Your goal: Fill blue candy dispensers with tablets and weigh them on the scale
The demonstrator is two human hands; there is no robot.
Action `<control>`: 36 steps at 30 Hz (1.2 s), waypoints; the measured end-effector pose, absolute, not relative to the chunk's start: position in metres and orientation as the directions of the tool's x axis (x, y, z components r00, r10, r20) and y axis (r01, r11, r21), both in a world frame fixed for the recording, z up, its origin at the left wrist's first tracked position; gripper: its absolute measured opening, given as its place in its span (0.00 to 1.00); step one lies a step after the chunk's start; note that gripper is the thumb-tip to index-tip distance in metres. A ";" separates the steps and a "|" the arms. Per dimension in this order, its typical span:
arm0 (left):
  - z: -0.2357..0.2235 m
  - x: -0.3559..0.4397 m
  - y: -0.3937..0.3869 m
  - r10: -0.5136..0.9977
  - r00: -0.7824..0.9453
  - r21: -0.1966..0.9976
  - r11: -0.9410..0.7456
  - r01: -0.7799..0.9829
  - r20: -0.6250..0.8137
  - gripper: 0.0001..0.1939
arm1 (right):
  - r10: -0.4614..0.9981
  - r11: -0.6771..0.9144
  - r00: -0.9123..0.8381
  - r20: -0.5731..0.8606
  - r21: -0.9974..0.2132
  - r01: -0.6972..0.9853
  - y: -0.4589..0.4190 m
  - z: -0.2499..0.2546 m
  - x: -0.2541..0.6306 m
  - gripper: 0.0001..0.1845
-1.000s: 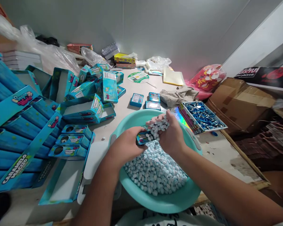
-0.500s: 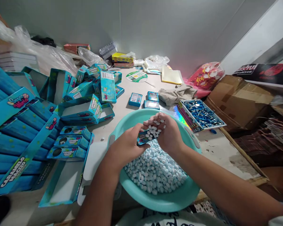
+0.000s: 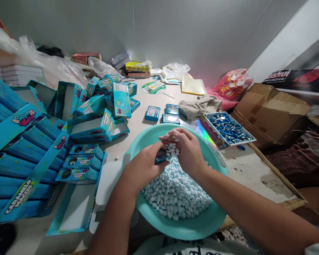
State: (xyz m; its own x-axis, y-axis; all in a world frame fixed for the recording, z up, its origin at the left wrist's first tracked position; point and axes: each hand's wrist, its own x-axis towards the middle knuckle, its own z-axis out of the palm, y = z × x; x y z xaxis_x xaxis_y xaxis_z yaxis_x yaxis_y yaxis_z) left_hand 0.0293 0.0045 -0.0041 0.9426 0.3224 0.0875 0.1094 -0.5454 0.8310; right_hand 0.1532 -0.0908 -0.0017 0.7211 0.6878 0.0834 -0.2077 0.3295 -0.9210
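Note:
My left hand (image 3: 145, 165) is closed around a small blue tin (image 3: 160, 156), its fingers partly covering it. Against the tin's opening, my right hand (image 3: 190, 150) is cupped around several white candies (image 3: 172, 148). Both hands are over a turquoise basin (image 3: 180, 231), above a heap of small white and pale blue candies (image 3: 175, 200). Beyond the basin lie a blue tin (image 3: 152, 113) standing apart, and two more blue tins (image 3: 172, 109) side by side. The inside of the held tin is hidden by the fingers and candies.
Blue display boxes (image 3: 18, 173) are stacked at the left, near three boxes with round holes (image 3: 81, 161). An open box of blue, shiny ring-like pieces (image 3: 225, 127) sits at the right, beside a grey cloth (image 3: 199, 106). A cardboard carton (image 3: 268, 109) stands beyond the table edge.
My right hand has closed in more over the tin, and fewer candies show in its palm. The tin is more covered and slightly tilted. The view has shifted slightly.

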 end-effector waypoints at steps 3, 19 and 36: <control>-0.003 0.028 0.005 0.341 0.939 0.824 -0.546 0.148 0.057 0.13 | 0.716 0.317 0.689 0.116 -0.932 -0.173 -0.090 -0.004 0.154 0.10; -0.003 0.031 0.004 0.619 0.782 0.788 -0.448 0.423 -0.068 0.28 | 0.852 0.165 0.465 0.240 -0.966 0.197 -0.096 -0.011 0.158 0.21; -0.005 0.030 0.004 0.649 0.760 0.789 -0.450 0.419 -0.033 0.16 | 0.829 -0.081 0.453 0.328 -0.731 0.678 -0.098 -0.018 0.183 0.10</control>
State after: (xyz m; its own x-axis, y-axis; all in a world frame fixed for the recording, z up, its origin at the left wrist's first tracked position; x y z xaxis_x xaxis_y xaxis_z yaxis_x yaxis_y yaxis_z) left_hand 0.0300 0.0041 -0.0046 0.7600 0.6490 -0.0334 0.4190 -0.4501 0.7886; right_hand 0.1831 -0.0983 -0.0179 0.4529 0.8289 0.3284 0.6777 -0.0807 -0.7309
